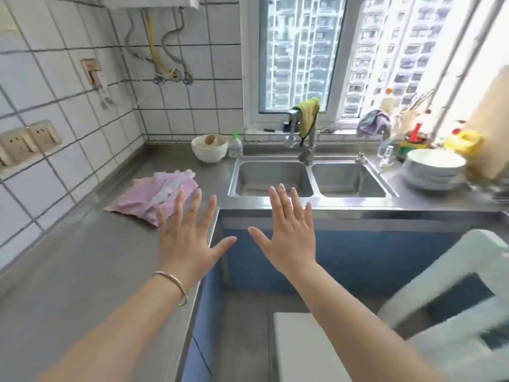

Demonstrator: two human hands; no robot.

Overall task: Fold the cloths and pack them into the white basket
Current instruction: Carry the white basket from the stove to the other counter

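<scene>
Hands fill the middle of the head view, both held palm-down with nothing in them. The left hand [190,238] has its fingers [176,205] spread wide above the steel tabletop [82,271], a thin bracelet [176,285] on its wrist. The right hand [289,238] is spread the same way, out past the tabletop's edge. Just beyond the left fingertips a crumpled pink cloth [157,197] lies on the tabletop; whether they touch it is unclear. Past the right fingers sits a double sink [308,177]. A white basket [454,277] shows blurred below and right of the right hand.
</scene>
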